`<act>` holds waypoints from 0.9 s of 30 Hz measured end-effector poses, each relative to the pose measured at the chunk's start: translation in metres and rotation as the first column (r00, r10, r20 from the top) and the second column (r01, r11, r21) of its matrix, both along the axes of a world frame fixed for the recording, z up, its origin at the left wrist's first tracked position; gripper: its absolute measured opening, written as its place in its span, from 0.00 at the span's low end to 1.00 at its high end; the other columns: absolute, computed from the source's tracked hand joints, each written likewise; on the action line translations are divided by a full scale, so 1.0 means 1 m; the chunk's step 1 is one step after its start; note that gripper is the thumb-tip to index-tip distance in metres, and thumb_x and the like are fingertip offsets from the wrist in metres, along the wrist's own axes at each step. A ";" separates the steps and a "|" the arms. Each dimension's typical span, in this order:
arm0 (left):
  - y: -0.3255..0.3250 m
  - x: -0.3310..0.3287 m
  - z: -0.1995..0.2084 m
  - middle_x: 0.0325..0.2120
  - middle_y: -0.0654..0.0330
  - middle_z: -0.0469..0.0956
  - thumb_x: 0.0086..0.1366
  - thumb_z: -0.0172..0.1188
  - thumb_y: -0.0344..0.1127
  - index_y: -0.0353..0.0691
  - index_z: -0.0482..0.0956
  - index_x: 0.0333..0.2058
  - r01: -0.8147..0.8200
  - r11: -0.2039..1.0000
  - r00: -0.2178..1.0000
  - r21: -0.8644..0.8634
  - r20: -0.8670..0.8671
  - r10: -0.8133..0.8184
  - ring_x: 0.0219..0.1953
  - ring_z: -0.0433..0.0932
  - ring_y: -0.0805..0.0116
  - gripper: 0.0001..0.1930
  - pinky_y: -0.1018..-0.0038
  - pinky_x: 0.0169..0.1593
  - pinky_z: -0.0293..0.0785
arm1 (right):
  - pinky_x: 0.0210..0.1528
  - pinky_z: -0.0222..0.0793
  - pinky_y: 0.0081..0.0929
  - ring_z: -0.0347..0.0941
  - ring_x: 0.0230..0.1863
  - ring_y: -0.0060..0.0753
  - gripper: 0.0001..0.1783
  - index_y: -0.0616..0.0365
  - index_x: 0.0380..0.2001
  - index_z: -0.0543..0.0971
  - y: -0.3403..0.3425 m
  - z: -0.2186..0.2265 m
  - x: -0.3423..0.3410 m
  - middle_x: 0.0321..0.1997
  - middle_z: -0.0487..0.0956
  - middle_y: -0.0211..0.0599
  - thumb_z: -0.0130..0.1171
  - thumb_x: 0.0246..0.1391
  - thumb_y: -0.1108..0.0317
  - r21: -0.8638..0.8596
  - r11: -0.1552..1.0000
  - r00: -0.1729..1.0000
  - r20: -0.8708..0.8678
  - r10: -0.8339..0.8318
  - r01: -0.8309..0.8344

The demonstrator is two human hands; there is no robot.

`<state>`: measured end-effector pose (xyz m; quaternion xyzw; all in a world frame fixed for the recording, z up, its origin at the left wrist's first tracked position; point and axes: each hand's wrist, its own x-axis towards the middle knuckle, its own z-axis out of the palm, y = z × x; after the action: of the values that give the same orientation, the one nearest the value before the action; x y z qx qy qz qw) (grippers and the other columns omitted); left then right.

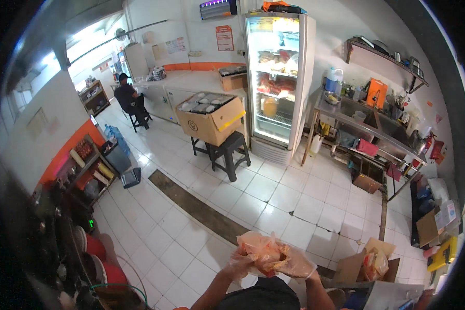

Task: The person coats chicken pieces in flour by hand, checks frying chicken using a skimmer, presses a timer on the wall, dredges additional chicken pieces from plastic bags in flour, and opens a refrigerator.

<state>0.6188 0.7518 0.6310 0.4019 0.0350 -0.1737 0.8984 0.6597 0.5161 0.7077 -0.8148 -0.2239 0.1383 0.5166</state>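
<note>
A clear plastic bag (263, 245) with reddish-orange, lumpy contents is held up in front of my body, over the tiled floor. The contents look like food, but I cannot make out the kind. My left hand (241, 262), in a loose see-through glove, grips the bag's left side. On the opposite side, my right hand (298, 263) wears the same kind of glove and is closed on the bag near a yellowish patch of the contents. Crumpled plastic covers part of the fingers on both hands.
Ahead, a carton (212, 121) with containers on top rests on dark stools (227, 155). A lit glass-door fridge (276, 82) stands behind it. Right: a steel sink (356, 111) and an open carton (349, 263). Left: red tubs (108, 279) and a shelf (88, 165). A person (129, 98) sits far off.
</note>
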 end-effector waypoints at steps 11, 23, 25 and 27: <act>0.096 0.232 0.016 0.53 0.60 0.81 0.65 0.74 0.36 0.43 0.74 0.63 -0.393 0.848 0.883 0.357 -0.111 0.456 0.52 0.81 0.66 0.29 0.68 0.49 0.84 | 0.41 0.79 0.48 0.84 0.40 0.50 0.35 0.56 0.40 0.84 0.162 0.003 0.285 0.36 0.86 0.45 0.77 0.39 0.37 -0.438 0.895 0.970 0.168 0.176 -0.086; 0.335 0.510 -0.058 0.53 0.56 0.83 0.67 0.68 0.31 0.35 0.77 0.59 -0.620 0.778 0.773 0.106 -0.091 0.628 0.52 0.84 0.61 0.23 0.63 0.56 0.84 | 0.48 0.80 0.34 0.82 0.49 0.40 0.46 0.57 0.65 0.75 0.324 -0.003 0.627 0.60 0.80 0.48 0.79 0.47 0.48 -0.126 0.992 0.958 0.285 0.034 0.003; 0.380 0.568 -0.040 0.53 0.57 0.83 0.67 0.66 0.29 0.38 0.78 0.59 -0.617 0.757 0.764 0.214 -0.065 0.642 0.53 0.83 0.63 0.21 0.62 0.58 0.82 | 0.43 0.79 0.31 0.79 0.39 0.31 0.43 0.59 0.63 0.76 0.323 0.011 0.703 0.55 0.81 0.43 0.80 0.46 0.53 -0.121 0.980 0.952 0.280 -0.119 0.158; 0.428 0.615 -0.062 0.52 0.58 0.83 0.67 0.66 0.28 0.39 0.78 0.58 -0.618 0.628 0.781 0.473 0.282 0.557 0.53 0.83 0.63 0.21 0.62 0.57 0.82 | 0.34 0.76 0.27 0.73 0.29 0.23 0.39 0.59 0.61 0.77 0.308 0.015 0.763 0.50 0.83 0.39 0.80 0.48 0.56 -0.149 0.944 0.933 0.257 -0.252 0.296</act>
<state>1.2336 1.1795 0.5691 0.6136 0.1626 0.1684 0.7542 1.4227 0.8246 0.7223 -0.8932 -0.1535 -0.0123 0.4226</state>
